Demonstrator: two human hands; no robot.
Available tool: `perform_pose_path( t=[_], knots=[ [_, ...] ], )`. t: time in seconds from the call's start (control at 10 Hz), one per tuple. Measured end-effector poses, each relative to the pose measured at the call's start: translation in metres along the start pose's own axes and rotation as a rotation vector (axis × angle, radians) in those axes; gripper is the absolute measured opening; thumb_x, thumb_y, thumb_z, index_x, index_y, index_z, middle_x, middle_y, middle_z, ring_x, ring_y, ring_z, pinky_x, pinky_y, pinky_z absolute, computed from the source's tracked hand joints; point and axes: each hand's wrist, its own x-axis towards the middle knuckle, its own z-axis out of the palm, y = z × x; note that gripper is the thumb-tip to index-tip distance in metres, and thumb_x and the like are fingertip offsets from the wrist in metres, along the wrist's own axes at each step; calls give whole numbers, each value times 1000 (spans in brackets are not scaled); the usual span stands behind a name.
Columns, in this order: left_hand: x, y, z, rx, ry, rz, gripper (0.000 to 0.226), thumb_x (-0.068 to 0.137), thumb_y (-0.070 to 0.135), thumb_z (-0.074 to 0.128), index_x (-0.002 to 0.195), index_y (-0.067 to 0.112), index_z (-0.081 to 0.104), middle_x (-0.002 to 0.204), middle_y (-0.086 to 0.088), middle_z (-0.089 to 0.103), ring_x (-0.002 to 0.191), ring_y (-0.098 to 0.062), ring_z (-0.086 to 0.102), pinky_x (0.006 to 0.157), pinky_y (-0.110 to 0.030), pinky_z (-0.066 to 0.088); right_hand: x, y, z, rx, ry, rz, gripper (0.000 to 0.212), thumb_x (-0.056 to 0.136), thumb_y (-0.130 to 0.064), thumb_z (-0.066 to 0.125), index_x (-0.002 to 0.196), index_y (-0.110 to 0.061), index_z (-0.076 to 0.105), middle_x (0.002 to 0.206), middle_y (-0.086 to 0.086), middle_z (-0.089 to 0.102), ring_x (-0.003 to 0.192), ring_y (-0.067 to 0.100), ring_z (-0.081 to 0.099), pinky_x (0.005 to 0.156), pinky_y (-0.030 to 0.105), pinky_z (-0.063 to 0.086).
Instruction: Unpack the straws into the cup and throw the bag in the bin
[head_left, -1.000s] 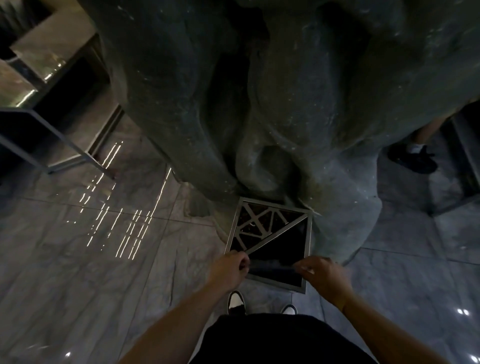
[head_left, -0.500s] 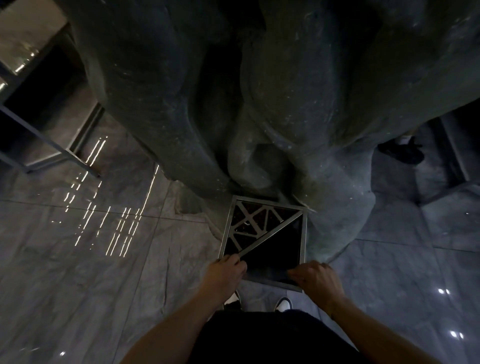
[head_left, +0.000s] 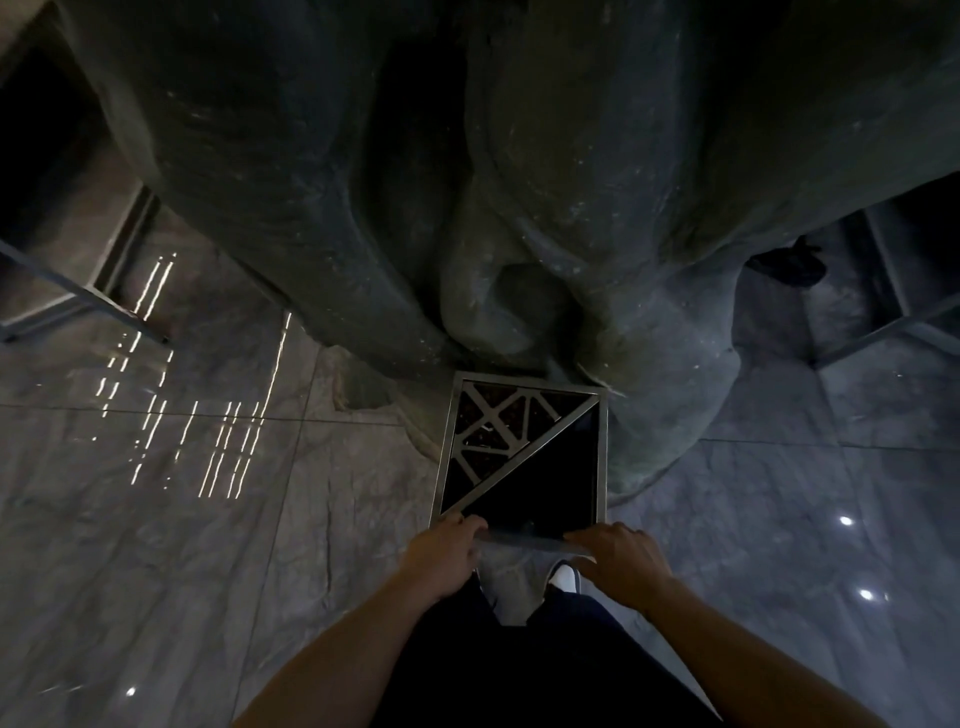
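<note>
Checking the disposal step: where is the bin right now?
In the head view the bin stands low centre on the floor, against the base of the dark sculpture, directly ahead of both hands.

no readable text, no labels, no brands, no numbers, no signs anywhere

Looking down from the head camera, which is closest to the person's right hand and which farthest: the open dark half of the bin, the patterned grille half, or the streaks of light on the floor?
From the right hand:
1. Open dark half of the bin, just ahead of the fingers.
2. Patterned grille half, further ahead, on the bin's far-left side.
3. Streaks of light on the floor, far off to the left.
</note>
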Motion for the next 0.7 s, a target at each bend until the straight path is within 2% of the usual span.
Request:
perform_pose_path(
  t=[0.3,0.6,0.7],
  knots=[
    [0,-23,-5,-93,9,-6,38,91,26,53,129,29,49,126,1,60,110,-20,59,92,-35,49,-1,-12,9,52,-4,51,48,94,-44,45,141,-35,39,139,-3,55,124,17,53,100,35,43],
    [-8,-46,-10,-150,40,3,43,91,24,54,132,32,47,118,2,60,102,-17,61,85,-31,49,-12,-40,15,127,84,89,49,93,-45,47,141,-37,36,134,-3,58,117,17,58,96,33,46],
    [-12,-47,-10,-201,94,-24,43,90,22,53,132,33,47,116,3,61,100,-16,61,81,-31,50,-14,-44,10,120,135,78,52,93,-47,46,142,-36,35,133,-3,59,116,17,59,93,33,47]
  ],
)
